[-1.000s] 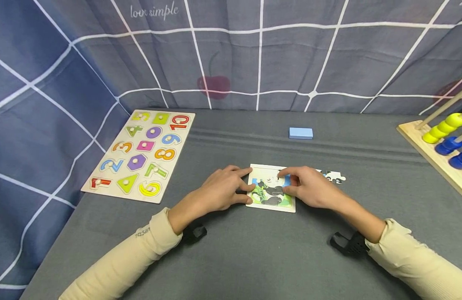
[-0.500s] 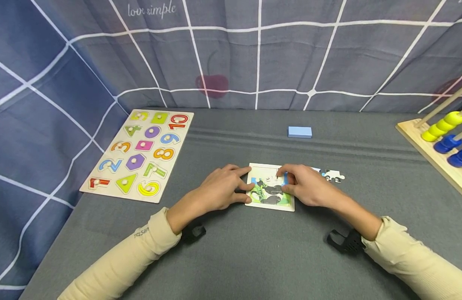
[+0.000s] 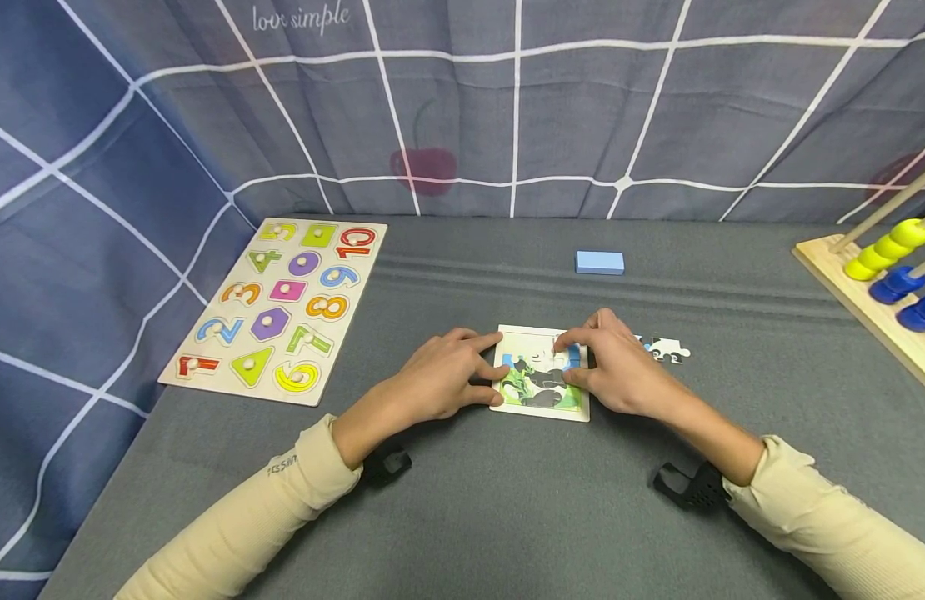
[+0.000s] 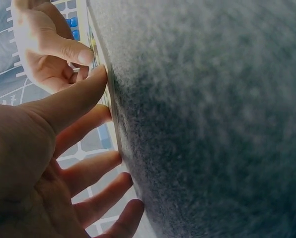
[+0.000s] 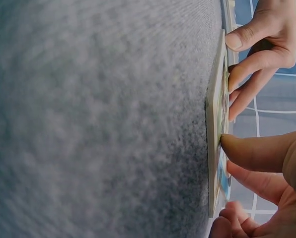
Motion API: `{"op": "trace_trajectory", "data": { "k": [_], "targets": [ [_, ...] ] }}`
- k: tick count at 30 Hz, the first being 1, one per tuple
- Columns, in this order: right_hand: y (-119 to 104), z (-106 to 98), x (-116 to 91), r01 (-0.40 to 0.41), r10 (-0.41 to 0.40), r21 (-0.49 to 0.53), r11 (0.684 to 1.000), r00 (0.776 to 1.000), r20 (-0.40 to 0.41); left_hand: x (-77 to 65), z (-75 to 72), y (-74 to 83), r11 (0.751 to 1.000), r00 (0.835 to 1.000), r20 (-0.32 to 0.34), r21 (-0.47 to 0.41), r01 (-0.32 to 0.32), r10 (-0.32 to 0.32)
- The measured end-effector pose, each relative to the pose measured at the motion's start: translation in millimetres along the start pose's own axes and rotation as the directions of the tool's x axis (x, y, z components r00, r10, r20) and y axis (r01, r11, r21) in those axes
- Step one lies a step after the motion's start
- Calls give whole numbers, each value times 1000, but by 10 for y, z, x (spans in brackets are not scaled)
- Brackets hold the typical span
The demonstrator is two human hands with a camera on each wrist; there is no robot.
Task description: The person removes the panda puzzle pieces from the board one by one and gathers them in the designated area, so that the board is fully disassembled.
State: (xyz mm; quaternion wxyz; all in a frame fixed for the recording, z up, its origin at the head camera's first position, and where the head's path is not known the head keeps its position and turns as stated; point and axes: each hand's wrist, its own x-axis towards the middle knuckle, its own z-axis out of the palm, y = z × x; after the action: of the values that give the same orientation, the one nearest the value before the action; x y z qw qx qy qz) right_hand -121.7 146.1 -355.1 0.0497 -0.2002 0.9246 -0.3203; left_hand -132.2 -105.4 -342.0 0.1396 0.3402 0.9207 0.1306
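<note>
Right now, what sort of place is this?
Perhaps a play or learning area: a pale wooden-framed panda jigsaw, a pale rectangular board of colourful knobbed numbers and shapes, and a wooden stand with yellow and blue beads.

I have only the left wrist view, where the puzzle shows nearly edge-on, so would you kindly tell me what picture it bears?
Observer: From the head view, the puzzle bears a black-and-white panda with green around it.
Operator: Thank you. Is any loose piece lying nearby?
Observer: Yes, at least one piece lies to the right of the puzzle, just beyond the right hand.
Operator: And what lies on the other side?
Observer: A number board lies to the left of the left hand, apart from it.
</note>
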Motion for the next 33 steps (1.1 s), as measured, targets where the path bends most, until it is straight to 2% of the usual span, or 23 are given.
{"op": "trace_trajectory", "data": {
  "k": [12,20,33],
  "targets": [
    [-10,2,-8,-14,14,-2,1000,1000,-2,-5,-6,5,1000,1000,2,-4,8,-8],
    [6,-41,-14,-18,21,67,998,999,-38,3,4,-3,1000,1000,-12,4,-11,11],
    [26,-49,-20,4,1,100,995,999,-52,15,5,-6,1000,1000,-9,0,-7,7]
  ]
}}
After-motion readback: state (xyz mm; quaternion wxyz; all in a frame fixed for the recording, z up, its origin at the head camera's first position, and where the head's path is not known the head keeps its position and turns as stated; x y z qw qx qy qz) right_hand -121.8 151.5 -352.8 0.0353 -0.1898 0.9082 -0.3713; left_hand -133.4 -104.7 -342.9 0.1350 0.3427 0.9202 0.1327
